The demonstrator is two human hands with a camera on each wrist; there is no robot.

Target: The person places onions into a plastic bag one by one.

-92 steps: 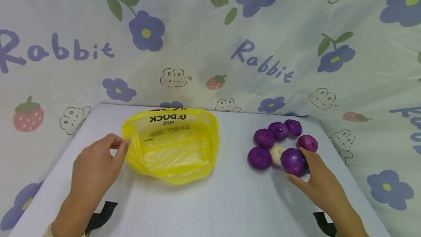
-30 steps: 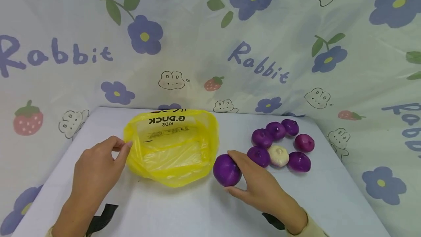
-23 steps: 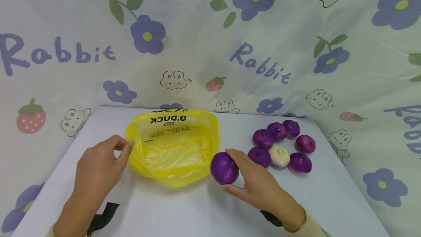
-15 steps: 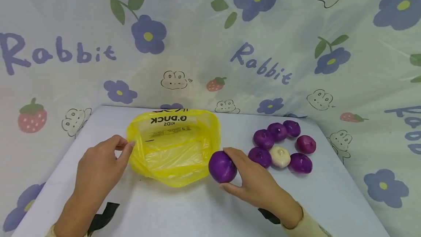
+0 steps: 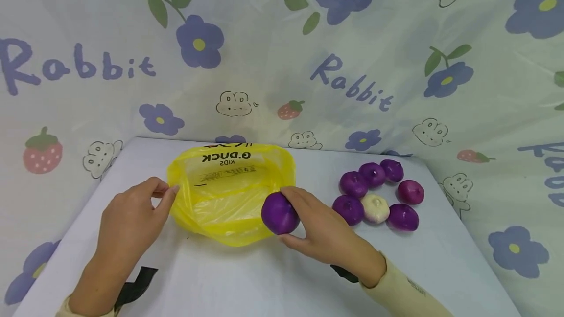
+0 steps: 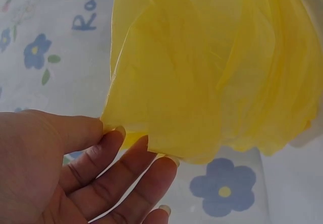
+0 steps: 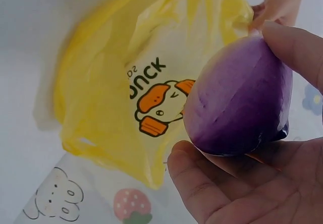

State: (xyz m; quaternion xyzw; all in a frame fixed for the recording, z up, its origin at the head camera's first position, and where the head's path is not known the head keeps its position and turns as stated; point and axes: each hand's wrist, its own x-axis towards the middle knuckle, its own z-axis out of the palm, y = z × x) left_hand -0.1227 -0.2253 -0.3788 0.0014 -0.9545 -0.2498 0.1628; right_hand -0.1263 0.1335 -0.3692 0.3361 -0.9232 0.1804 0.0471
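The yellow bag (image 5: 233, 235) stands on the white table (image 5: 246, 283) with its mouth open. At the bag's left edge, the left hand (image 5: 132, 216) pinches the rim between thumb and forefinger. The right hand (image 5: 326, 231) grips a purple onion (image 5: 277, 213), thumb and fingers curved round it, at the bag's near right edge; contact with the bag cannot be determined. Well right of the bag lie six other purple onions (image 5: 353, 184) and one white onion (image 5: 375, 209).

A shiny purple onion (image 5: 280, 213), held just below centre, is near, perhaps touching, an open yellow bag (image 5: 220, 231) centre-left.
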